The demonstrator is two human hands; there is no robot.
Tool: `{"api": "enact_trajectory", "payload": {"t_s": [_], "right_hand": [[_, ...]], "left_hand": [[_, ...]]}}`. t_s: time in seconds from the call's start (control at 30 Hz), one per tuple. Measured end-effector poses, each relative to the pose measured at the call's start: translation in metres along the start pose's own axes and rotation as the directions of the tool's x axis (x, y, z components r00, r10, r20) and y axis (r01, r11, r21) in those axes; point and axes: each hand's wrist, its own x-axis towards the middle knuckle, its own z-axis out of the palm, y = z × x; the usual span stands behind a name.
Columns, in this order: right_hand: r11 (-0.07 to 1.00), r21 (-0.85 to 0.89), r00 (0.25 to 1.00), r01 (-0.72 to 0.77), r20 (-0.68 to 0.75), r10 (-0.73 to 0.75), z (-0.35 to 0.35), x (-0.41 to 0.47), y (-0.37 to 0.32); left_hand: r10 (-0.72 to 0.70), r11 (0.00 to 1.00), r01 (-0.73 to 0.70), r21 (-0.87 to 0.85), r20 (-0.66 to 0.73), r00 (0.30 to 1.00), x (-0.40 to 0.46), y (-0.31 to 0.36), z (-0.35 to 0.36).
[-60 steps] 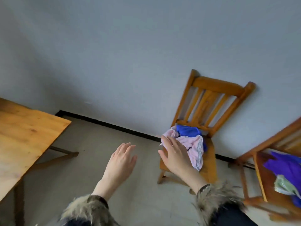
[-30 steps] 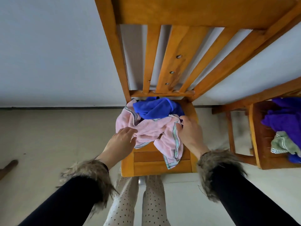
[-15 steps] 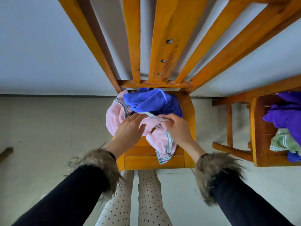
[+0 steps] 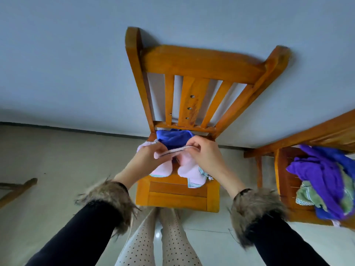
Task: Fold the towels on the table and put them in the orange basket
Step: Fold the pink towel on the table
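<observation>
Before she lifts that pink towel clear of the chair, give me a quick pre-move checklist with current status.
1. Left hand pinches the pink towel edge: ok.
2. Right hand pinches the same edge: ok.
3. Edge stretched flat between both hands: ok.
4. Towel free of the blue towel behind it: cannot tell, they overlap.
5. Lower corners still rest on the chair seat: not ok for folding yet.
6. Orange basket and table in view: not ok, neither shows.

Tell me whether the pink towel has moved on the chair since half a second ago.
Yes. Both hands have lifted its upper edge off the chair seat; the pink towel now hangs from that edge.
</observation>
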Motion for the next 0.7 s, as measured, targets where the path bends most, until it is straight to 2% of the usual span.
{"api": "enact_trajectory", "payload": {"t_s": [0.1,0.2,0.37,0.5,0.7], "right_hand": [[0.994,-0.033,0.995,0.1,0.035,-0.098,-0.018,0.0,-0.041],[0.967,-0.065,0.968,0.246,0.076,-0.241,-0.021,-0.004,-0.088],[0.89,-0.156,0.901,0.429,0.012,-0.433,-0.007,-0.009,-0.164],[0.786,-0.247,0.805,0.566,-0.038,-0.592,0.02,-0.031,-0.227],[0.611,-0.261,0.656,0.748,0.149,-0.74,0.086,-0.089,-0.303]], "left_hand": [[0.041,0.999,-0.043,-0.029,-0.057,0.998,-0.032,0.013,-0.044],[0.058,0.997,-0.066,-0.038,-0.178,0.982,-0.065,0.015,-0.088],[0.044,0.996,-0.074,-0.052,-0.432,0.901,-0.126,0.016,-0.158],[-0.01,0.998,-0.031,-0.061,-0.585,0.811,-0.196,-0.006,-0.199],[-0.083,0.995,0.03,-0.096,-0.621,0.779,-0.327,-0.059,-0.214]]}}
